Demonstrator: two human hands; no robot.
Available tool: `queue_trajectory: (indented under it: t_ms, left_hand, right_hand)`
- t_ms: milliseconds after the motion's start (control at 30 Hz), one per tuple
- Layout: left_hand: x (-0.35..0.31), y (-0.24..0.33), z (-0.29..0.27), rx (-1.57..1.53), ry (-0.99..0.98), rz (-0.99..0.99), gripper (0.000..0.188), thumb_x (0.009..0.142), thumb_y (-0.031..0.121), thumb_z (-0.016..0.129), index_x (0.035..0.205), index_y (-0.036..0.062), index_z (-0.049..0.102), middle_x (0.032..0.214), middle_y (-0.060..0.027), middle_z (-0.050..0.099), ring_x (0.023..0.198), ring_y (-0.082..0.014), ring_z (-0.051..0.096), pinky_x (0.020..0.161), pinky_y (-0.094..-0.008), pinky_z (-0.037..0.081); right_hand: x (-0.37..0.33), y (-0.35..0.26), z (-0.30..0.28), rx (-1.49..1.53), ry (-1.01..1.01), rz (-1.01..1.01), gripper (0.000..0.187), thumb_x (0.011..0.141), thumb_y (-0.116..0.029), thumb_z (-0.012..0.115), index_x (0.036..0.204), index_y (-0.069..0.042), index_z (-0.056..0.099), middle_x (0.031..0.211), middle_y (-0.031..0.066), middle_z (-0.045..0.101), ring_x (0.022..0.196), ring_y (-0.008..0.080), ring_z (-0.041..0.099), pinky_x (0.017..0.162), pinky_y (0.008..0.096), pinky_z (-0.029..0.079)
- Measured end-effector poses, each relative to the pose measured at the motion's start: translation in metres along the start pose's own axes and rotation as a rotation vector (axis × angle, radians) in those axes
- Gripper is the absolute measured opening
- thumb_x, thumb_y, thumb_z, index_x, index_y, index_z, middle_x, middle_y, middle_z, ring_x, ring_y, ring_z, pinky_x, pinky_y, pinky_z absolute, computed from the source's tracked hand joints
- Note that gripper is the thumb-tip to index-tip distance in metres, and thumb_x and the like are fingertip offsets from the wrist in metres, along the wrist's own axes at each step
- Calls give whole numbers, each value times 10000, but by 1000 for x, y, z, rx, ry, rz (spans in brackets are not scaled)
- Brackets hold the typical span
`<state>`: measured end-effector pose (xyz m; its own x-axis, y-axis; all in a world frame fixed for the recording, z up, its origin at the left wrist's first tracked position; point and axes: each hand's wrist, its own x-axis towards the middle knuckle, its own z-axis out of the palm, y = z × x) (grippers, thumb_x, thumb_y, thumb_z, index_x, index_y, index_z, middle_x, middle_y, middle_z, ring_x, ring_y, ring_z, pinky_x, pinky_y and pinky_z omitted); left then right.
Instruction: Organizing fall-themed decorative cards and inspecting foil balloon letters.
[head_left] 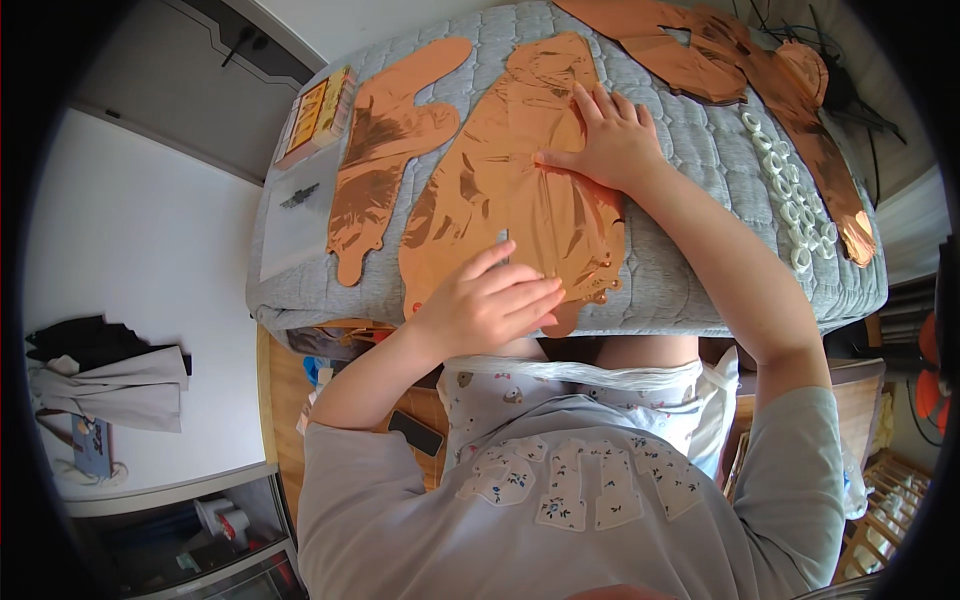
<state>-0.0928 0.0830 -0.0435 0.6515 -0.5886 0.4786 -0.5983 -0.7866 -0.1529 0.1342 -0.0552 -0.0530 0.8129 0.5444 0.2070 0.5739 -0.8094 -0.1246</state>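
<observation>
A flat, uninflated rose-gold foil balloon (470, 200) lies in the middle of the quilted grey mattress. My right hand (615, 140) rests on its right side, fingers spread and thumb out across the foil. Over the near end of the balloon is my left hand (490, 305), open with its fingers stretched to the right; whether it touches the foil I cannot tell. A second flat foil balloon (375, 150) with a curved outline lies to the left. At the far right, more rose-gold foil balloons (690, 60) are spread out, one reaching toward the near right edge.
A yellow and pink box (316, 115) and a clear plastic bag (300, 205) lie at the mattress's left edge. Several white rings (790, 195) lie in a strip on the right, near dark cables (840, 80). A phone (416, 433) is on the floor below.
</observation>
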Motion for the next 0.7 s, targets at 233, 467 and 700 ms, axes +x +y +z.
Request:
queue_trajectory:
  t_ms: [233, 467, 700]
  left_hand:
    - [-11, 5, -28, -83, 107, -186, 173, 807, 239, 775, 953, 151, 745, 1009, 40, 705, 930, -167, 642, 915, -412, 495]
    - [-74, -13, -33, 172, 141, -1240, 312, 883, 319, 723, 992, 47, 615, 1018, -131, 619, 966, -340, 586, 858, -442, 460]
    - [-71, -31, -25, -363, 104, -1183, 193, 909, 183, 707, 956, 39, 588, 941, -77, 605, 914, -213, 569, 807, -344, 455]
  right_hand:
    - [-2, 2, 0, -7, -7, -1, 1162, 708, -894, 533, 1569, -159, 270, 1593, 139, 320, 1487, 339, 259, 1204, 507, 191]
    - [-1, -4, -11, -12, -73, 4, 1191, 725, -902, 496, 1590, -136, 207, 1612, 124, 275, 1510, 306, 198, 1212, 533, 147]
    - [2, 0, -3, -12, -23, 1, 1166, 724, -906, 493, 1579, -153, 245, 1600, 132, 308, 1487, 335, 255, 1204, 501, 188]
